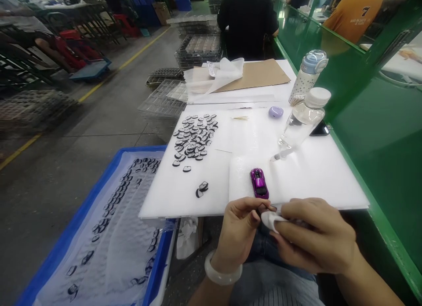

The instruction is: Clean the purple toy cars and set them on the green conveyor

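Note:
Both hands meet over the front edge of the white work surface (pixel 211 205). My left hand (pixel 239 229), with a pale bangle (pixel 222 271) at the wrist, pinches something small and dark that the fingers mostly hide. My right hand (pixel 316 233) is closed around a white cloth (pixel 272 219), which touches the left fingertips. Just beyond the fingers lies a purple toy car (pixel 259 183). To the left, a couple of small black-and-clear parts (pixel 201 189) lie apart from a large scattered group of similar parts (pixel 194 136).
A clear bottle (pixel 301 119), a patterned flask (pixel 308 75), a phone (pixel 319 129) and a lilac case (pixel 275 112) stand or lie at the right. Cardboard (pixel 260 75) lies at the back. A blue tray (pixel 108 165) of parts is at lower left; a green partition (pixel 365 134) runs along the right.

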`<state>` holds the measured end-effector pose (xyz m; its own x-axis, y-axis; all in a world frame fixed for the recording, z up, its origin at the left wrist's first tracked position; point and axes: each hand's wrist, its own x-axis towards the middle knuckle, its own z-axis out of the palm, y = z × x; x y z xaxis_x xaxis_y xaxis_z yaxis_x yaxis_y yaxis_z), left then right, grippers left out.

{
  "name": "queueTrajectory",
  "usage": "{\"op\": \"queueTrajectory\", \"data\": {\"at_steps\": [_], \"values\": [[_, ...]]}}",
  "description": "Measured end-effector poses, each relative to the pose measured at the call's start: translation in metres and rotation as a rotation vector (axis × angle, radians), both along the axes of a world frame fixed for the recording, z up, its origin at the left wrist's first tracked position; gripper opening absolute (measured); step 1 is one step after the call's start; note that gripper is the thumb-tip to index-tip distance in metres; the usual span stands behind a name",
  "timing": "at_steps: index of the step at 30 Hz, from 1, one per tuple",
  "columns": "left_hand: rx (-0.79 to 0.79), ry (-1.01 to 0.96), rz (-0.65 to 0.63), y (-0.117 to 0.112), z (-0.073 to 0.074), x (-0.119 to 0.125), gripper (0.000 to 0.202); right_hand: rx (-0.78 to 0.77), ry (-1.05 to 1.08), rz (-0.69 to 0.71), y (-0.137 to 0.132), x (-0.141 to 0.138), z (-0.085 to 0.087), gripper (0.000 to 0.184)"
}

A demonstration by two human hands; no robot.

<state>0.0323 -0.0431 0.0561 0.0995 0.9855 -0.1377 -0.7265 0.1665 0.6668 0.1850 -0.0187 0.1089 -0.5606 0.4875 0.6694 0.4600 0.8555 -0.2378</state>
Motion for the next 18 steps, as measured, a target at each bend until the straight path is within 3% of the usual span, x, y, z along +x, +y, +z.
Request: {"op": "queueTrajectory", "data": {"at_steps": [4,8,10,13,15,18], "values": [[0.022,-0.012,-0.033,0.001,-0.001,0.0,0.021,0.045,0.003,-0.058,0.003,-0.001,0.0,0.006],[-0.005,0.001,-0.021,0.002,-0.001,0.0,0.021,0.008,-0.052,-0.007,0.003,0.001,0.001,0.021],[-0.02,-0.005,-0.019,0.002,-0.001,-0.001,0.024,-0.002,-0.096,-0.008,0.002,0.008,0.002,0.018],[-0.023,-0.027,-0.028,0.002,-0.001,-0.002,0.023,0.024,-0.073,-0.13,0.001,0.018,0.001,0.005],[-0.025,-0.015,-0.013,0.003,0.0,0.0,0.022,0.036,-0.013,-0.199,0.001,0.017,0.0,0.005],[-0.03,0.044,0.025,0.004,0.001,0.001,0.024,0.005,0.007,-0.134,0.001,0.007,-0.004,0.013]]}}
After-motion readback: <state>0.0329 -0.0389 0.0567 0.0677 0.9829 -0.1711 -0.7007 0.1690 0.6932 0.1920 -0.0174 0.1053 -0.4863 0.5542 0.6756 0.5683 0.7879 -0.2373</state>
